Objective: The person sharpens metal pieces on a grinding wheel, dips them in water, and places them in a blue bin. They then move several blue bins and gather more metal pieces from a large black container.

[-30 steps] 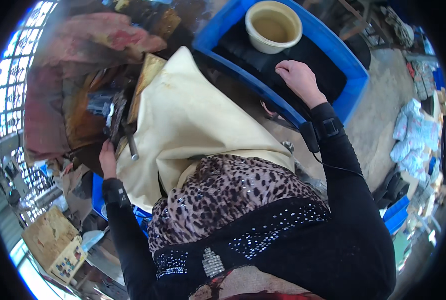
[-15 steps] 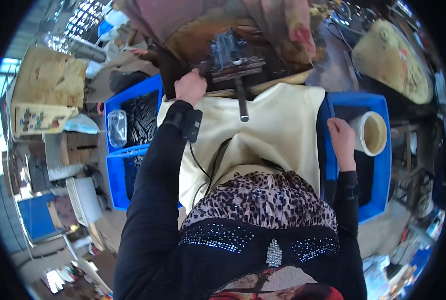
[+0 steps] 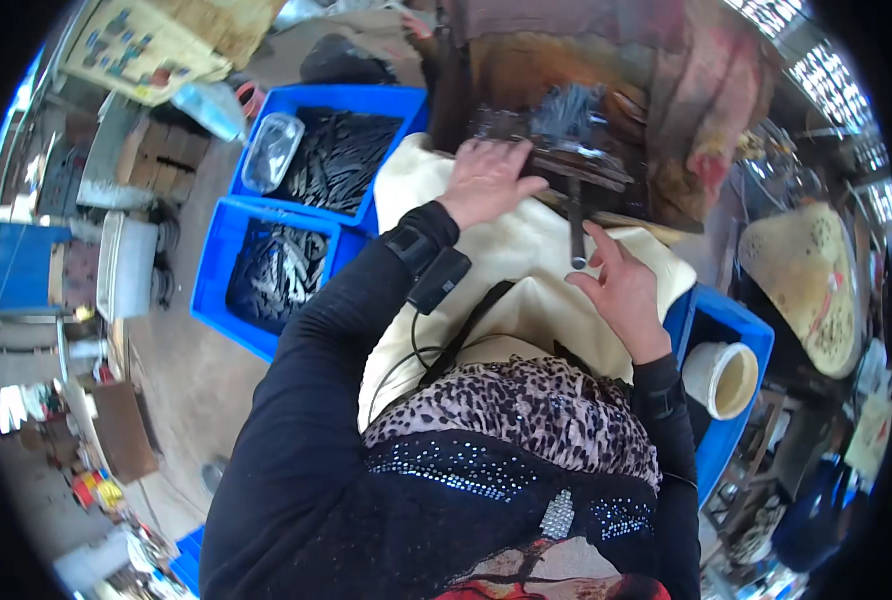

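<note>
Fingers spread, my left hand [image 3: 486, 185] is at the near edge of the dark work surface, over the top of a cream apron [image 3: 516, 240] on my lap. It holds nothing that I can see. My right hand [image 3: 621, 295] hovers over the apron with thumb and forefinger apart, its fingertips close to a dark round rod [image 3: 577, 225]. That rod sticks out toward me from a dark metal bar [image 3: 581, 168]. Behind the bar sits a pile of thin grey metal pieces [image 3: 571, 115], some of them blurred.
To the left, a blue bin [image 3: 413, 105] holds dark strips and a clear plastic box [image 3: 273, 152]. A second blue bin [image 3: 206, 270] below it holds shiny strips. A white tub [image 3: 706, 372] stands in a blue bin [image 3: 756, 330] on the right. A stained cream pad [image 3: 806, 285] lies farther right.
My view has turned left. My left hand has opened from a closed shape and moved toward the bar. My right hand has come from the right bin to the rod, its fingers now apart.
</note>
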Motion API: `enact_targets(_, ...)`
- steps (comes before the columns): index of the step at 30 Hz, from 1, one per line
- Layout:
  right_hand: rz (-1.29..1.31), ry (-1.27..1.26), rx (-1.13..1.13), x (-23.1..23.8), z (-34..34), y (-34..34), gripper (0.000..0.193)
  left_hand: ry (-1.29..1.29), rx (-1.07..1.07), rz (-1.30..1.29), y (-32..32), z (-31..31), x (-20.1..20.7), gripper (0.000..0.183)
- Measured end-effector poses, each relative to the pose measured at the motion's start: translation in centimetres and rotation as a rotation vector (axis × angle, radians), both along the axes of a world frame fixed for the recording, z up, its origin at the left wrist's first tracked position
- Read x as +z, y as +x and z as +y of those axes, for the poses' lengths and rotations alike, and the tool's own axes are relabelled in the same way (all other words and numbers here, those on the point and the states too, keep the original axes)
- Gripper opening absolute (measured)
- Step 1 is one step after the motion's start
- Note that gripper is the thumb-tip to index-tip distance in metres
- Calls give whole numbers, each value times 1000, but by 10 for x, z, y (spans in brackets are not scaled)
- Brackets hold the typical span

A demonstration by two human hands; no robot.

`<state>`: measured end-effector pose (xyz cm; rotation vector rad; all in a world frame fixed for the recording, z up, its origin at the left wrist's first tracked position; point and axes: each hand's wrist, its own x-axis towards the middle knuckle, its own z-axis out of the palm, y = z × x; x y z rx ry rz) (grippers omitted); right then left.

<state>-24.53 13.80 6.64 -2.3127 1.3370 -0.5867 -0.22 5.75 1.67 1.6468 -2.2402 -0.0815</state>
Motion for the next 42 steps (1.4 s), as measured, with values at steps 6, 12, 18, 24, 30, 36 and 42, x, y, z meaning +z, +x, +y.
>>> enact_targets(6,81,-21,46,-4,-2,21,53,-109,-53,723,51,20,-6,36)
enact_targets(12,133,25,2,-4,-4,28,43,-191,592,423,212,36,-57,21)
enact_targets(18,68,48,-78,-9,-4,40,33,225,659,-1,282,26,-117,22)
enact_targets(24,60,111,-115,-10,-4,39,30,484,682,-85,262,-1,-150,23)
enact_targets(30,11,94,-99,-17,-5,38,29,578,674,-201,259,-9,-155,25)
enact_targets(36,30,88,-130,-16,-7,35,28,467,618,-159,275,2,-146,23)
enact_targets(42,23,60,-59,-13,-10,33,27,575,765,783,275,-2,-47,14)
